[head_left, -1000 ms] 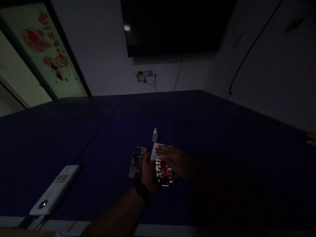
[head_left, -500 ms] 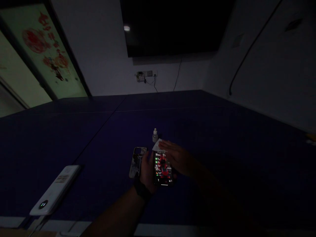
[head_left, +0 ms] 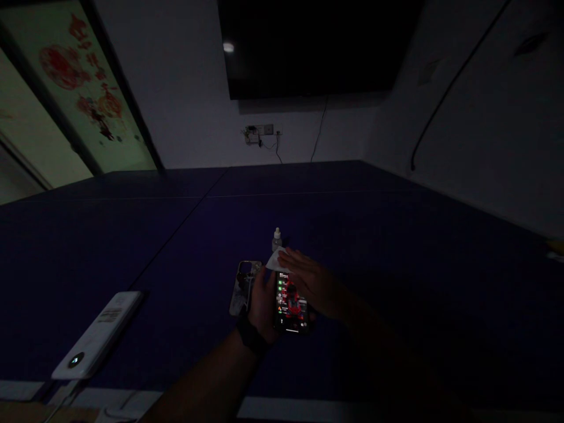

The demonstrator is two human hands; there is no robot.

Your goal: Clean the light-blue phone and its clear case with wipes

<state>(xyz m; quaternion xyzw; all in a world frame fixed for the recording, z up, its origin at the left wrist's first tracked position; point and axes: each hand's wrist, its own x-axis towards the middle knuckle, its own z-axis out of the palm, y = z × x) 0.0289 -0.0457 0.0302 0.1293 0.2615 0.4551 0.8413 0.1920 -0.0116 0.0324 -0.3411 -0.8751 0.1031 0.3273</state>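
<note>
A smartphone (head_left: 291,305) with its screen lit rests in my left hand (head_left: 263,308), whose fingers wrap around its left side and back. My right hand (head_left: 311,282) presses a white wipe (head_left: 276,259) against the top of the screen, its fingers lying over the cloth. Just beyond the wipe stands a small dropper bottle (head_left: 277,239) with a white cap, upright. Left of my left hand lies a patterned phone case (head_left: 241,291) with a camera cutout, partly covered by the hand.
A white power bank (head_left: 99,335) with a lit round display lies at the left, a cable (head_left: 66,395) running from its near end. All of this is on a dark blue table (head_left: 176,252). A large dark screen (head_left: 317,47) hangs on the far wall.
My right hand has slid slightly left with the wipe across the top of the phone. My left hand still holds the phone in nearly the same place.
</note>
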